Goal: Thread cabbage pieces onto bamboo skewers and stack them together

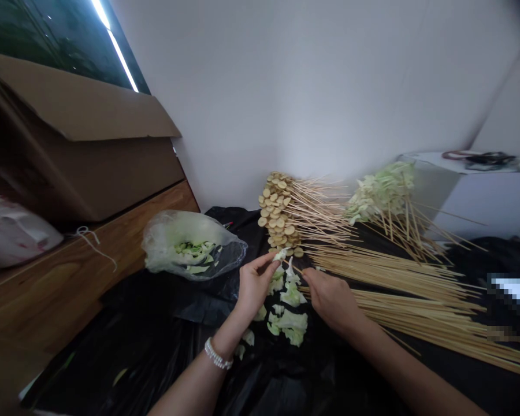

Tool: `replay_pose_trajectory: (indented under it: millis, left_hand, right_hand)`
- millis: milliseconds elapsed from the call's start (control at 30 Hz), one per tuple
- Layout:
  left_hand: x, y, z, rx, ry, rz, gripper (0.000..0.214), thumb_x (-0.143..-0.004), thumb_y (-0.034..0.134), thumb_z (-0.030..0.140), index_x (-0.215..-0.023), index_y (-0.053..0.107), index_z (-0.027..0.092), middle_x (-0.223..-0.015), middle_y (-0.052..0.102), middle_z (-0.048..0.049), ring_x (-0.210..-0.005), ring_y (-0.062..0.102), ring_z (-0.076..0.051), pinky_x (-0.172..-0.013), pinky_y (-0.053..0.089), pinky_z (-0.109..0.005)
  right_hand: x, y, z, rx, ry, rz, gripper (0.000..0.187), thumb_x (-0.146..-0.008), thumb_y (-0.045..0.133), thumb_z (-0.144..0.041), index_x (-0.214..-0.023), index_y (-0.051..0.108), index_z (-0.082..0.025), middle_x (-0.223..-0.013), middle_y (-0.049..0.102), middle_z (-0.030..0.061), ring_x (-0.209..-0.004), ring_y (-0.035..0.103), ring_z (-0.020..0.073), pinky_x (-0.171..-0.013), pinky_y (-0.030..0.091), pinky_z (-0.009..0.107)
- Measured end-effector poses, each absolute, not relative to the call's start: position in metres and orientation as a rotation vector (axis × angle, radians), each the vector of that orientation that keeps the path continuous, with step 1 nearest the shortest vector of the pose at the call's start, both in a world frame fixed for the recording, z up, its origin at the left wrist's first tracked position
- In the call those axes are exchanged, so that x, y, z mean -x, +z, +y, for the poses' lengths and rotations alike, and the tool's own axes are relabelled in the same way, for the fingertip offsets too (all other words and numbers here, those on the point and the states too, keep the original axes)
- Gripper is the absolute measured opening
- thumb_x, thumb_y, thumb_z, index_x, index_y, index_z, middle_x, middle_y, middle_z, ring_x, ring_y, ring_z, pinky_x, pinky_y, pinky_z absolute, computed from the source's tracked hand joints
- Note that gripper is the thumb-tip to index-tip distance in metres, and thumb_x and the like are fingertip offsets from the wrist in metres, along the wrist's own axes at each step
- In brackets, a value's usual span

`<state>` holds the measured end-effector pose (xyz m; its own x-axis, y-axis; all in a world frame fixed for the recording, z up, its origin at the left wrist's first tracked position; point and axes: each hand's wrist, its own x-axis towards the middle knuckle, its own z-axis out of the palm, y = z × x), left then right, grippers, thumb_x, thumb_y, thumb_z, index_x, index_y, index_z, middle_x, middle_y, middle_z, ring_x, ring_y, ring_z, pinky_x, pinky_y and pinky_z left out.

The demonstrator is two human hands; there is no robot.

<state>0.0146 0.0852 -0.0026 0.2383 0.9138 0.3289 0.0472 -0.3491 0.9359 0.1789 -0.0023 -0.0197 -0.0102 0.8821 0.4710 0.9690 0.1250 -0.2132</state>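
Note:
My left hand (256, 280), with a beaded bracelet on its wrist, pinches a piece of cabbage leaf (281, 254) between thumb and fingers. Opposite it, my right hand (329, 294) is closed around a thin wooden skewer (295, 267), whose tip points at the leaf. Whether the tip has gone through the leaf is too small to tell. Below the hands, torn cabbage pieces (289, 326) lie on black plastic sheeting (190, 346). Long rows of bare skewers (398, 294) are spread beside and beyond my right hand.
A clear plastic bag (164, 242) with cabbage scraps sits at left. Stacked skewers of round pale slices (277, 211) lie against the wall, with cabbage skewers (383, 190) to their right. A cardboard box (91, 173) stands far left, a white box (481, 196) at right.

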Motion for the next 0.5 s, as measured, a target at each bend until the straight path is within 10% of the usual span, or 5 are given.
replay_pose_trajectory:
  millis: [500]
  left_hand:
    - [-0.013, -0.0025, 0.0859, -1.789, 1.127, 0.868, 0.033, -0.082, 0.063, 0.037, -0.108, 0.072, 0.019, -0.103, 0.074, -0.007, -0.094, 0.069, -0.024, -0.087, 0.052, -0.035]
  right_hand:
    - [-0.1836, -0.024, 0.0005, 1.703, -0.408, -1.881, 0.024, -0.094, 0.039, -0.016, -0.092, 0.064, -0.018, -0.076, 0.066, 0.0024, -0.067, 0.06, 0.0137, -0.058, 0.032, 0.025]
